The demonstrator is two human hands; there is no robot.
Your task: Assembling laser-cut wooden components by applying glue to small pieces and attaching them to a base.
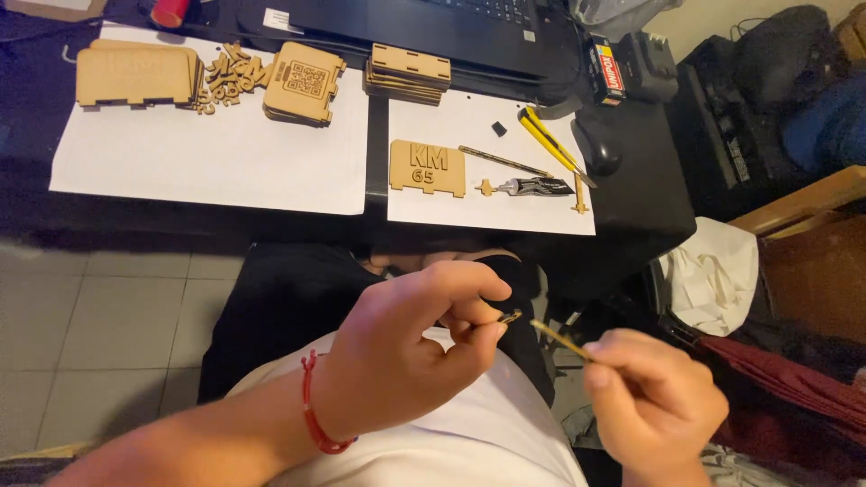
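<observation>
Laptop, yellow utility knife, glue tube, wooden panels.

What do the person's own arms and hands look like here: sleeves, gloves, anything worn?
Both hands are bare, no gloves or rings visible. The left hand has a thin red cord bracelet around the wrist, and the forearm is uncovered. The right hand shows no bracelet or watch; its forearm is out of view.

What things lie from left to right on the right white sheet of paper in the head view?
Wooden panel with raised characters → small wooden cross piece → dark glue tube → yellow utility knife.
</observation>
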